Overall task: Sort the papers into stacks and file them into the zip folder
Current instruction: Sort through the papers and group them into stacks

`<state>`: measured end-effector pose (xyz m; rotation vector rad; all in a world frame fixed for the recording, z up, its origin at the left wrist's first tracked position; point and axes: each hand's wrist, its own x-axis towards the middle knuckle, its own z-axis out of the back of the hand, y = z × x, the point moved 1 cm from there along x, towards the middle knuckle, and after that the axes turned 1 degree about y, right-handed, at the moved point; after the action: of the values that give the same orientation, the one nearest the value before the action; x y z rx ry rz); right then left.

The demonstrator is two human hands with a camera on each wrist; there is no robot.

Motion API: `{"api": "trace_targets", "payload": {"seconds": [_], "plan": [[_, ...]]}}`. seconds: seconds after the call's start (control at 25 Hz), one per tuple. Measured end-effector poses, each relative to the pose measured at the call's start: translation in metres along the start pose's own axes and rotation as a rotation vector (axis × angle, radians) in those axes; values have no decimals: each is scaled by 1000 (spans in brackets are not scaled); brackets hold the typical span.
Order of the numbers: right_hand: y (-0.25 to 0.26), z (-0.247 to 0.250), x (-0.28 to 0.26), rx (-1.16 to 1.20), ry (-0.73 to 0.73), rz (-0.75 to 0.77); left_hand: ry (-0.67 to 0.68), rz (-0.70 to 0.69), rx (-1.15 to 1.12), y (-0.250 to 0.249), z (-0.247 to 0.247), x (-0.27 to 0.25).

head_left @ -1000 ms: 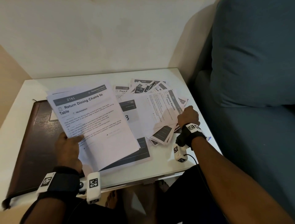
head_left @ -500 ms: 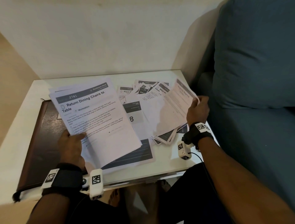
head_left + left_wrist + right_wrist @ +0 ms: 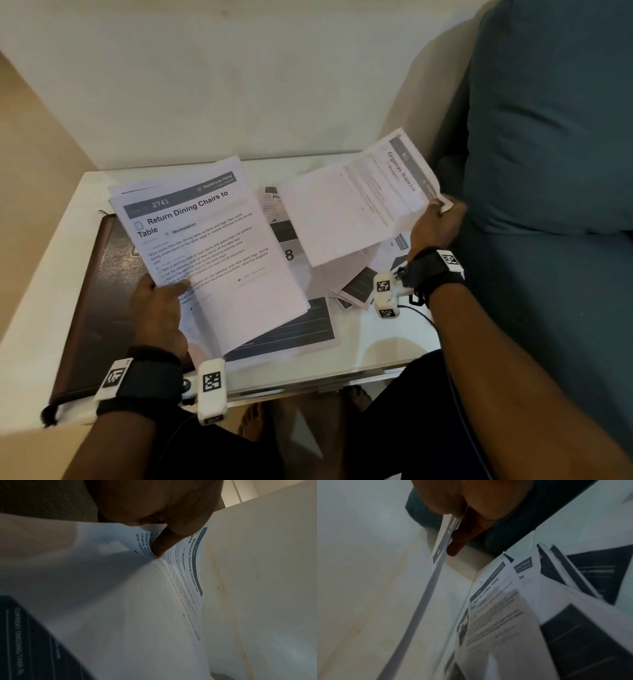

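Observation:
My left hand (image 3: 161,308) grips a stack of white sheets (image 3: 209,253) by its lower left corner; the top one reads "Return Dining Chairs to Table". In the left wrist view the thumb (image 3: 164,543) presses on that stack (image 3: 137,601). My right hand (image 3: 436,222) pinches a single sheet headed "Organize Napkins" (image 3: 356,202) by its edge, lifted above the table. The right wrist view shows that sheet (image 3: 440,550) edge-on between thumb and fingers. Loose printed papers (image 3: 356,284) lie scattered beneath it. The dark brown zip folder (image 3: 92,308) lies flat on the left, partly under the stack.
The small white table (image 3: 376,353) stands against a pale wall. A blue-grey sofa with a cushion (image 3: 548,137) fills the right side, close to the table edge. A dark-printed sheet (image 3: 294,329) lies under the held stack. Bare feet show below the table.
My right hand has picked the "Organize Napkins" sheet off the scattered pile and raised it up and to the right. The left hand keeps holding its stack.

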<state>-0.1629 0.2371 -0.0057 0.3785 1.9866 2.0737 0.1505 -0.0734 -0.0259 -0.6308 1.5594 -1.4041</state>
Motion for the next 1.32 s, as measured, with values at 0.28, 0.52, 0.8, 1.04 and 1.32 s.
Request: {"api": "trace_targets", "payload": {"seconds": [0.28,0.52,0.8,1.04,1.32], "plan": [[-26,-35,-58,-257,438,176,36,-24,-61,3,9,5],[-39,-71,-85,-373,697,234,26,-42,-78,2,20,14],[-37,-100,-83,-481,771,102,98,0,-51,23,9,18],[-55,-37,-35,-983,389,-166,138,13,-45,36,1,20],[-69,-33,-9,-903,405,-241,83,11,-14,31,-3,12]]}}
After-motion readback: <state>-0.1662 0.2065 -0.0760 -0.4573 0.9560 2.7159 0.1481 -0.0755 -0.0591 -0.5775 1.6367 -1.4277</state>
